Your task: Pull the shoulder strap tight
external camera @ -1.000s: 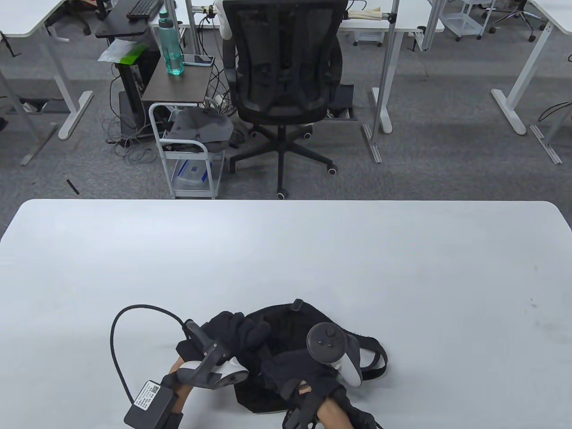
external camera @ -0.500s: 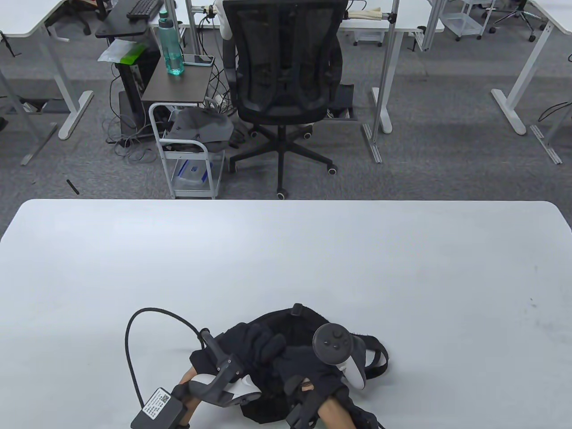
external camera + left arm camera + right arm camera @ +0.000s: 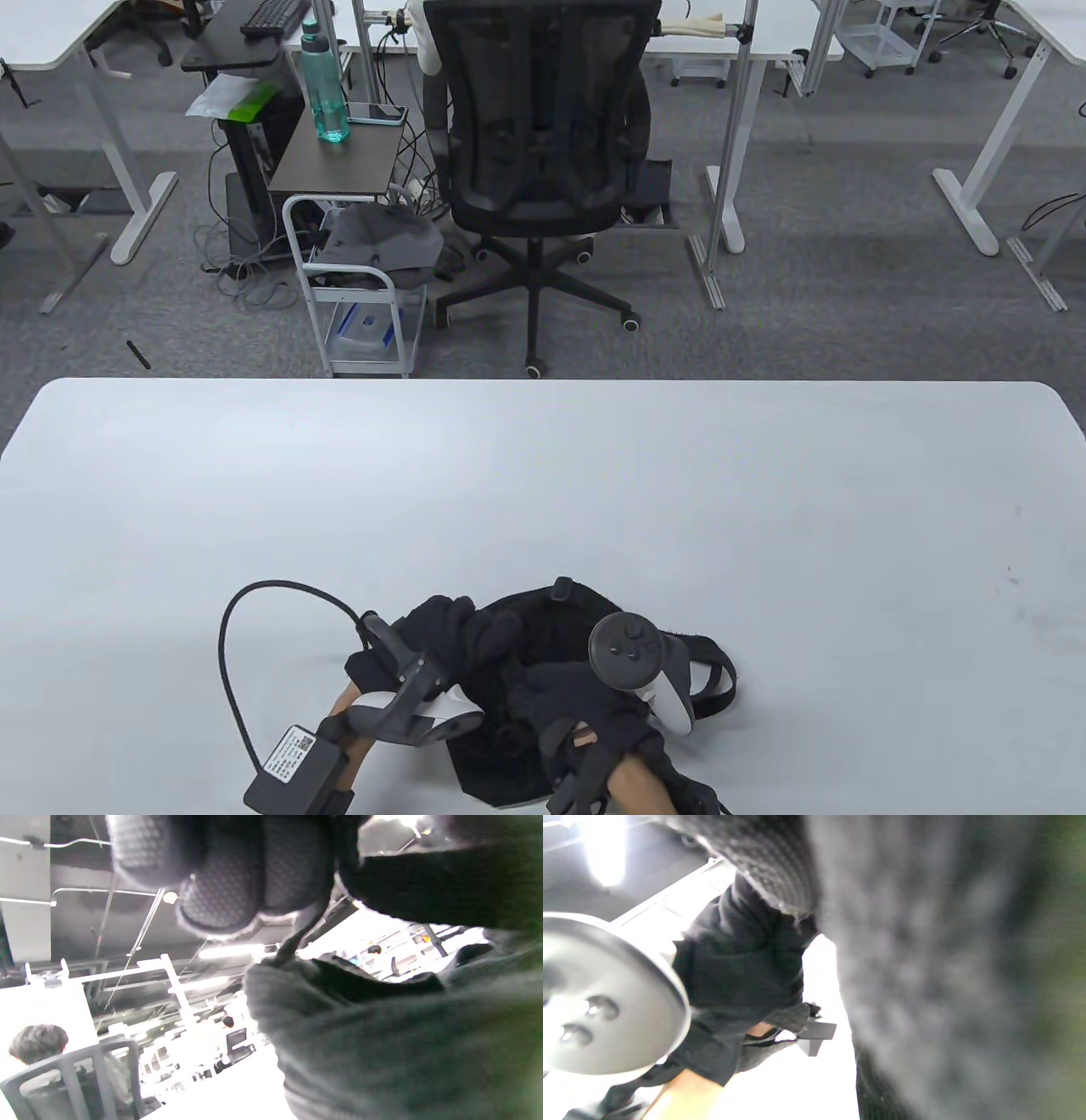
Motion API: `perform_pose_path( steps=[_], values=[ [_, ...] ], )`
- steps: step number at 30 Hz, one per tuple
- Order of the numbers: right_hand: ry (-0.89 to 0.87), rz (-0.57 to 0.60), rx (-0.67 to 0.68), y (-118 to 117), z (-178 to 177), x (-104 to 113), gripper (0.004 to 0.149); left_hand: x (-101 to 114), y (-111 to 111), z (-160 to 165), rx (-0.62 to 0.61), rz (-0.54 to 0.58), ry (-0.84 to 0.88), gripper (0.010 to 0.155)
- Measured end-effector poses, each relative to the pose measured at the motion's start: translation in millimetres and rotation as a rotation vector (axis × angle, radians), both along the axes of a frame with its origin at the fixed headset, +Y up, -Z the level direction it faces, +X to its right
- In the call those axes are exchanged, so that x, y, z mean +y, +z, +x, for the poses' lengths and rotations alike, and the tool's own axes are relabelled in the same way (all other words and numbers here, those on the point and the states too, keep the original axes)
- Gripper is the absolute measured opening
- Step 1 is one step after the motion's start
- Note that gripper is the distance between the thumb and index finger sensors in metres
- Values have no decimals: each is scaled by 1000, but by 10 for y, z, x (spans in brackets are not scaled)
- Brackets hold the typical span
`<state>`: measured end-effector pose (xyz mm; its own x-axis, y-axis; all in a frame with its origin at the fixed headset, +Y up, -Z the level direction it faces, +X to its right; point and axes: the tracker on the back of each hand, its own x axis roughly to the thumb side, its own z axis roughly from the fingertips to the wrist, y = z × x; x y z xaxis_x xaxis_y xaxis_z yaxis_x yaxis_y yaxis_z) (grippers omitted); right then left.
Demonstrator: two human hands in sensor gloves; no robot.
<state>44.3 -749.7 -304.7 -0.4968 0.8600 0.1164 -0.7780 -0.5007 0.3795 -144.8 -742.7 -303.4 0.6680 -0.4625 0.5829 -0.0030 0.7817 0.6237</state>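
The black bag (image 3: 543, 671) lies near the table's (image 3: 543, 475) front edge, its strap (image 3: 717, 679) looping out toward the right end. The left hand (image 3: 441, 637) and right hand (image 3: 568, 688) rest on the bag; grip state cannot be determined. Risk: the unanchored bag may slide instead of the strap tightening.

Office behind my worktable (image 3: 543, 475).
I see black chair (image 3: 536, 144), green bottle (image 3: 327, 85) w/ phone (image 3: 376, 113) on side stand, white cart (image 3: 361, 293).
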Motion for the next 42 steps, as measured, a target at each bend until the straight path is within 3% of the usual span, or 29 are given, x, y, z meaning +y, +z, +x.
perform_pose_path(
  steps=[2, 6, 20, 25, 29, 33, 37, 42],
  values=[
    [3, 28, -33, -13, 12, -7, 53, 28, 68, 49, -38, 0, 14, 64],
    [-21, 38, -42, -9, 7, -4, 46, 53, 199, 178, -90, 44, -2, 64],
    [13, 22, 4, -5, -58, 13, 41, -26, -68, 0, -8, -51, 7, 65],
    [11, 14, -27, -7, 1, -12, 41, 8, 39, 66, -12, 1, -33, 64],
    [8, 43, -77, -26, 28, -21, 50, 46, 108, 108, -42, 29, -27, 64],
    [8, 55, -84, -21, 21, -19, 43, 54, 161, 156, -69, 47, -32, 64],
    [16, 59, -66, -24, 1, -13, 41, 41, 136, 137, -61, 28, -26, 64],
    [19, 48, -45, -25, -41, 1, 40, 38, 5, 54, -48, -75, 42, 64]
  ],
)
